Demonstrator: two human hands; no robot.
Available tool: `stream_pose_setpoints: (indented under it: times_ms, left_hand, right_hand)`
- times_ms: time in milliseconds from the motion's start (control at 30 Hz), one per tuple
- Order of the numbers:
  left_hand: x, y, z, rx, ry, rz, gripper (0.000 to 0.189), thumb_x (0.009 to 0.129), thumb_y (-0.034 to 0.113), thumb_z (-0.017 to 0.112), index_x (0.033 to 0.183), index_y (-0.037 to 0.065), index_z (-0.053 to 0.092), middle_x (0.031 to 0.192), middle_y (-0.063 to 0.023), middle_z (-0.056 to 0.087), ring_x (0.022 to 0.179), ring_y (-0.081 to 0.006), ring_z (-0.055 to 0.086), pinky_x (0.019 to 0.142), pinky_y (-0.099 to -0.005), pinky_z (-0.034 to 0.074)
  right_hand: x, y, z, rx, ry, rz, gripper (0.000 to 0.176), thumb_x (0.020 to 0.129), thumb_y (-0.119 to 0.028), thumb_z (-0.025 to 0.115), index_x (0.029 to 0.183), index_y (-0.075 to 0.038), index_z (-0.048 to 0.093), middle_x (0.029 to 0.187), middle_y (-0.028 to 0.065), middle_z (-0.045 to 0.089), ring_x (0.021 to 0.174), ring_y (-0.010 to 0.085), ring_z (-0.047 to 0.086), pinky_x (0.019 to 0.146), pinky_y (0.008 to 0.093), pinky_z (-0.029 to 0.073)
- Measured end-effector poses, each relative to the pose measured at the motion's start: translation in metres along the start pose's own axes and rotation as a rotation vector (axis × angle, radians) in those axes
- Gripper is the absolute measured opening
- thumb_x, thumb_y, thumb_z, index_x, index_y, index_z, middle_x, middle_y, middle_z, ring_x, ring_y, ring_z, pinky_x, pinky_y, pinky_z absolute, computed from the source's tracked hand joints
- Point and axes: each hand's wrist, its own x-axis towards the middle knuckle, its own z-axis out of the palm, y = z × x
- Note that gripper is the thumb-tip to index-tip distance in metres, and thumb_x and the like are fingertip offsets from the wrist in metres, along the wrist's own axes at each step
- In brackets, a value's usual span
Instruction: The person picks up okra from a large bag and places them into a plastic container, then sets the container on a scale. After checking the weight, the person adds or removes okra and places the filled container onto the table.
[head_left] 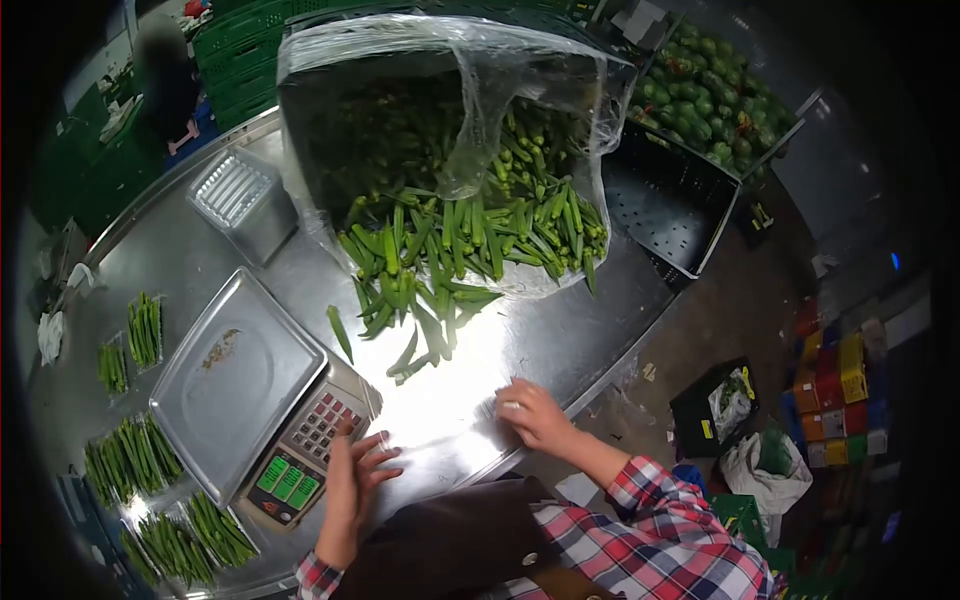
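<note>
My left hand (355,478) hovers beside the keypad of a weighing scale (322,418), its fingers spread and nothing in them. Over the bright glare on the steel table (590,345), my right hand (538,415) has its fingers curled together; whatever they hold, if anything, is lost in the shine. A heap of okra (470,235) spills from a large clear plastic bag (305,110) onto the tabletop ahead of both hands. The scale's metal pan (240,370) bears only a few brown specks, and its green display is lit.
Several wrapped packs of okra (130,460) lie left of the scale. A stack of clear plastic trays (240,195) stands behind it. On the right are a black crate (670,205), a bin of green produce (700,95) and boxes on the floor. Another person (168,85) is at the far left.
</note>
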Motion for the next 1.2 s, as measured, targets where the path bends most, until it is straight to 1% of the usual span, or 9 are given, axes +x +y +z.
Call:
stream_pose_setpoints:
  times_ms: [100, 233, 400, 467, 533, 700, 800, 833, 1200]
  left_hand:
    - [0.022, -0.034, 0.017, 0.226, 0.024, -0.094, 0.061, 0.089, 0.008, 0.048, 0.137, 0.007, 0.012, 0.104, -0.0193, 0.055, 0.081, -0.0242, 0.062, 0.064, -0.0321, 0.054]
    - [0.044, -0.09, 0.005, 0.349, 0.127, 0.001, 0.058, 0.088, 0.0, 0.043, 0.137, 0.005, 0.013, 0.101, -0.0166, 0.056, 0.076, -0.0211, 0.062, 0.066, -0.0314, 0.055]
    - [0.043, -0.119, 0.022, 0.339, 0.281, 0.134, 0.054, 0.087, 0.0, 0.046, 0.135, 0.005, 0.022, 0.095, -0.011, 0.057, 0.071, -0.0147, 0.058, 0.062, -0.0267, 0.05]
    - [0.041, -0.12, 0.037, 0.384, 0.299, 0.134, 0.051, 0.087, -0.001, 0.048, 0.133, 0.005, 0.027, 0.092, -0.0082, 0.058, 0.071, -0.0119, 0.056, 0.062, -0.0243, 0.048]
    - [0.042, -0.122, 0.055, 0.475, 0.323, 0.112, 0.048, 0.086, -0.001, 0.049, 0.131, 0.005, 0.035, 0.088, -0.0046, 0.057, 0.071, -0.0085, 0.053, 0.063, -0.0212, 0.044]
    - [0.058, -0.133, 0.086, 0.444, 0.355, 0.144, 0.042, 0.086, -0.001, 0.049, 0.127, 0.004, 0.04, 0.086, -0.0032, 0.057, 0.074, -0.0077, 0.052, 0.064, -0.0202, 0.042]
    - [0.067, -0.136, 0.1, 0.386, 0.349, 0.14, 0.041, 0.086, -0.001, 0.049, 0.126, 0.003, 0.04, 0.087, -0.0045, 0.058, 0.076, -0.0084, 0.053, 0.065, -0.0212, 0.042]
    - [0.069, -0.135, 0.104, 0.363, 0.345, 0.129, 0.041, 0.086, 0.0, 0.049, 0.126, 0.002, 0.04, 0.088, -0.005, 0.059, 0.076, -0.0086, 0.054, 0.065, -0.0215, 0.043]
    - [0.082, -0.134, 0.1, 0.377, 0.322, 0.127, 0.041, 0.086, 0.0, 0.048, 0.125, -0.002, 0.038, 0.102, -0.0112, 0.058, 0.087, -0.0111, 0.054, 0.073, -0.0221, 0.043]
  right_hand:
    - [-0.032, 0.007, -0.005, -0.008, -0.141, 0.005, 0.021, 0.077, -0.008, 0.06, 0.098, -0.009, 0.059, 0.105, 0.0095, 0.055, 0.105, 0.0276, 0.05, 0.095, 0.0441, 0.036]
    - [-0.037, 0.024, -0.017, 0.112, -0.221, 0.06, 0.03, 0.079, -0.019, 0.063, 0.106, -0.008, 0.058, 0.112, 0.0118, 0.053, 0.111, 0.0266, 0.047, 0.095, 0.0418, 0.035]
    - [0.009, 0.127, -0.063, 0.095, 0.299, 0.414, 0.036, 0.08, -0.017, 0.059, 0.111, 0.0, 0.052, 0.112, 0.0187, 0.052, 0.108, 0.0329, 0.048, 0.094, 0.0379, 0.037]
    - [0.037, 0.195, -0.087, -0.139, 0.511, 0.348, 0.04, 0.081, -0.016, 0.058, 0.115, 0.002, 0.047, 0.115, 0.0209, 0.049, 0.107, 0.0356, 0.048, 0.094, 0.0382, 0.037]
    - [0.071, 0.237, -0.117, -0.264, 0.553, 0.508, 0.05, 0.079, -0.019, 0.061, 0.121, 0.002, 0.042, 0.12, 0.0222, 0.045, 0.109, 0.0355, 0.047, 0.094, 0.0388, 0.036]
    - [0.14, 0.284, -0.143, -0.321, 0.166, 1.0, 0.098, 0.063, -0.047, 0.074, 0.137, -0.006, 0.024, 0.127, 0.0257, 0.039, 0.117, 0.039, 0.04, 0.097, 0.0406, 0.034]
    - [0.154, 0.285, -0.128, -0.537, -0.144, 1.102, 0.112, 0.058, -0.055, 0.073, 0.141, -0.012, 0.012, 0.13, 0.0244, 0.036, 0.117, 0.0377, 0.041, 0.095, 0.0418, 0.037]
    - [0.152, 0.297, -0.12, -0.529, -0.14, 1.12, 0.12, 0.053, -0.048, 0.08, 0.142, -0.023, 0.003, 0.131, 0.021, 0.032, 0.112, 0.0409, 0.044, 0.088, 0.0461, 0.042]
    - [0.126, 0.314, -0.134, -0.389, -0.06, 0.973, 0.101, 0.059, -0.026, 0.076, 0.139, -0.028, 0.015, 0.12, 0.0207, 0.04, 0.098, 0.0411, 0.053, 0.085, 0.0414, 0.044]
